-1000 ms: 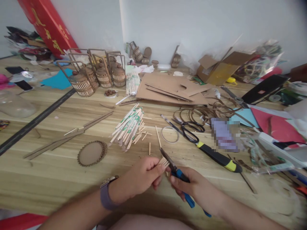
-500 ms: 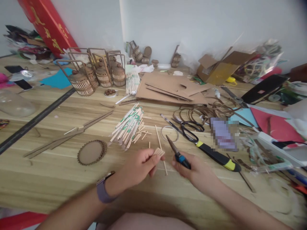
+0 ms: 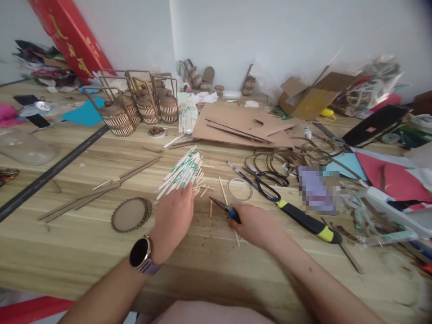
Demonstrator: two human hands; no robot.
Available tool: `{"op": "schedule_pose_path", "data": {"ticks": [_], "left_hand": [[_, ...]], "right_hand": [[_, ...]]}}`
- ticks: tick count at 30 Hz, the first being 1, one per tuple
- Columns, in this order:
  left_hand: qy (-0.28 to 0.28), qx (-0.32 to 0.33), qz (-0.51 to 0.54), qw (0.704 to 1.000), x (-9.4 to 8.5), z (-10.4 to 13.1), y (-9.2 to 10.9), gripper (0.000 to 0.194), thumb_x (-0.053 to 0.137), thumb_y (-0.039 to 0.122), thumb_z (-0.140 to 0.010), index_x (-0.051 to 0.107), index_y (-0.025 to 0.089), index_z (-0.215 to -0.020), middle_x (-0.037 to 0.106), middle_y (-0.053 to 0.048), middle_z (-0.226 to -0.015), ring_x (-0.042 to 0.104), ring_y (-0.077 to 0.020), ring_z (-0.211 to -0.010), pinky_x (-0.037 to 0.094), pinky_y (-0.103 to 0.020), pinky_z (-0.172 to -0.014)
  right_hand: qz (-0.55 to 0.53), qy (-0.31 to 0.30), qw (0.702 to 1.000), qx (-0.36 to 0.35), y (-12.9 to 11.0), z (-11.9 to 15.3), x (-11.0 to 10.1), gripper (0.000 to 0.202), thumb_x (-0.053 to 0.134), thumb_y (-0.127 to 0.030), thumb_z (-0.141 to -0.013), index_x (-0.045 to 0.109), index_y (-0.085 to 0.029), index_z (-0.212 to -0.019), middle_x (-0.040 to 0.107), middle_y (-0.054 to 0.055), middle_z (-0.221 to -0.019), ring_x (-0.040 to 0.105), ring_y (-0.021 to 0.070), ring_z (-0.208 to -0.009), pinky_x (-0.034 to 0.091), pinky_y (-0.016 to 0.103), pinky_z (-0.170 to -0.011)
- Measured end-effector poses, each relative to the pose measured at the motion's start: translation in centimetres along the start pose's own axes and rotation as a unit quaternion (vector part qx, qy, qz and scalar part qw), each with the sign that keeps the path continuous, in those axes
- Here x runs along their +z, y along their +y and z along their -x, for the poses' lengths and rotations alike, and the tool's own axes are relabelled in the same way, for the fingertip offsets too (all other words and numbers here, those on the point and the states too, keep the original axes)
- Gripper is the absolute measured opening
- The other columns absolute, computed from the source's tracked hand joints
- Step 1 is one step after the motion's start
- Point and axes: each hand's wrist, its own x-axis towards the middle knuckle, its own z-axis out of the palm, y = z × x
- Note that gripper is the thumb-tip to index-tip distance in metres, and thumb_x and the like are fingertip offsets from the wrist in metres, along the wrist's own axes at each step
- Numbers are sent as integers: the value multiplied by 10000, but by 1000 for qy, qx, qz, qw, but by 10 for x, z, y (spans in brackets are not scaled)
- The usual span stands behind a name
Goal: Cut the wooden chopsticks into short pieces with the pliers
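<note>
My left hand (image 3: pixel 175 209) is over the near edge of a pile of paper-wrapped chopsticks (image 3: pixel 182 166), beside short cut stick pieces (image 3: pixel 202 186). Its back faces me, so the fingertips and anything in them are hidden. In my right hand (image 3: pixel 253 222) is a pair of needle-nose pliers (image 3: pixel 221 204) with blue handles, its jaws pointing left. A short stick (image 3: pixel 211 209) lies by the jaws. One longer bare stick (image 3: pixel 222 189) runs partly beneath my right hand. A roll of tape (image 3: pixel 230 191) lies just beyond that hand.
Left of my left hand lies a round cardboard disc (image 3: pixel 130 216) with a scalloped rim. Large shears (image 3: pixel 270 191) and a black-and-yellow-handled tool (image 3: pixel 307 220) are at right. Small handled baskets (image 3: pixel 118 121) and cardboard sheets (image 3: pixel 222 117) stand or lie farther back.
My left hand has moved left and away from me to the chopstick pile; the short sticks it held no longer show in it. My right hand has shifted slightly left with the pliers.
</note>
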Motion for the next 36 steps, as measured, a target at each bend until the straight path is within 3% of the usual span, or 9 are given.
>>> {"op": "schedule_pose_path", "data": {"ticks": [3, 6, 14, 17, 20, 24, 26, 30, 36], "left_hand": [[93, 30, 4, 995, 3, 0, -1, 350, 359, 237, -977, 534, 95, -1246, 628, -156, -1085, 554, -269, -981, 442, -378, -838], [143, 29, 37, 989, 4, 2, 0, 335, 398, 246, -962, 583, 119, -1212, 586, -135, -993, 516, -265, -911, 453, -404, -818], [104, 26, 281, 954, -2, 5, 4, 271, 422, 245, -948, 651, 145, -1052, 620, -86, -900, 557, -227, -892, 447, -350, -803], [7, -21, 444, 896, -6, 6, 11, 197, 519, 304, -897, 662, 169, -903, 666, -52, -895, 591, -190, -836, 442, -288, -741], [-147, -58, 577, 801, -3, 8, 20, 250, 599, 400, -837, 677, 163, -816, 681, -31, -790, 593, -173, -752, 418, -257, -663], [-263, -81, 695, 665, 9, 14, 32, 344, 597, 484, -817, 683, 151, -827, 705, -52, -786, 610, -173, -738, 392, -242, -602], [-280, -68, 712, 640, 13, 17, 35, 365, 607, 500, -805, 688, 144, -799, 697, -54, -771, 606, -170, -742, 393, -244, -619], [-279, -62, 719, 633, 15, 20, 38, 373, 648, 507, -763, 674, 136, -727, 646, -26, -680, 562, -147, -674, 391, -250, -640], [-231, -57, 711, 662, 12, 18, 34, 299, 599, 433, -824, 644, 153, -729, 622, 0, -647, 531, -121, -635, 393, -237, -634]], "right_hand": [[10, -8, 1000, -5, 0, -2, -2, 276, 466, -294, -841, 703, -153, -850, 747, 196, -920, 707, 329, -822, 428, 338, -605], [15, -7, 1000, 1, -2, -2, -2, 291, 464, -291, -831, 711, -138, -845, 745, 213, -911, 708, 349, -815, 445, 353, -609], [-32, 17, 999, 2, 9, 1, 0, 240, 458, -281, -818, 654, -154, -761, 730, 178, -815, 684, 320, -729, 417, 341, -587], [-79, 26, 996, -23, 21, 7, -7, 199, 425, -250, -832, 576, -193, -715, 693, 80, -747, 642, 224, -694, 416, 293, -602], [-184, 53, 980, -51, 24, 14, -10, 214, 388, -268, -853, 479, -219, -665, 597, -2, -635, 570, 154, -621, 419, 243, -575], [-396, 145, 903, -77, 9, 18, 1, 254, 428, -383, -852, 452, -229, -652, 517, -28, -560, 510, 146, -545, 411, 254, -524], [-459, 153, 871, -86, -2, 18, 11, 224, 445, -379, -855, 453, -231, -688, 539, -31, -553, 531, 146, -527, 422, 257, -519], [-534, 128, 829, -104, -14, 15, 25, 188, 447, -364, -871, 430, -238, -733, 516, -60, -510, 541, 140, -457, 423, 254, -486], [-479, 176, 852, -116, 7, 13, 17, 227, 498, -399, -850, 509, -215, -717, 500, -35, -602, 476, 140, -570, 391, 264, -557]]}}
